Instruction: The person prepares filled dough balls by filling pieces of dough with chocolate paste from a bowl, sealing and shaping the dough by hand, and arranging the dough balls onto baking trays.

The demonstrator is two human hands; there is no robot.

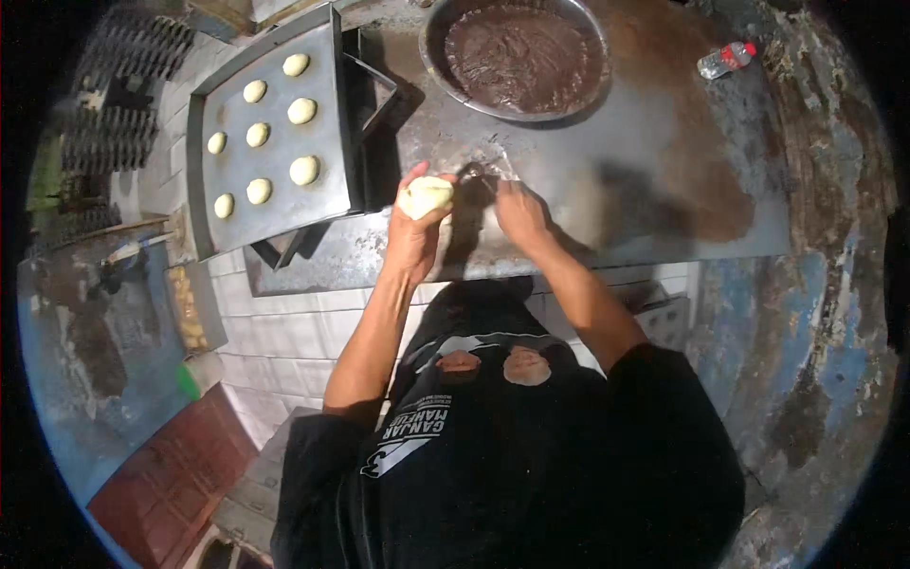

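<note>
Black-shirted torso and two bare forearms reach from the near edge to a metal worktop [664, 142].

Left hand [414, 223] is closed around a pale dough ball [427, 195], lifted just above the worktop's near edge. Right hand [519, 211] lies just to its right, fingers bent down onto the worktop beside a small dark smear with a bit of clear plastic [483, 171]; whether it grips anything cannot be told. Farther off, at the far edge, sits a round metal bowl [431, 57] full of dark brown paste. To the left, a dark baking tray [322, 204] carries eight pale dough balls [303, 170] in two loose rows. A small plastic bottle [726, 59] with a red cap lies at the far right of the worktop.
</note>
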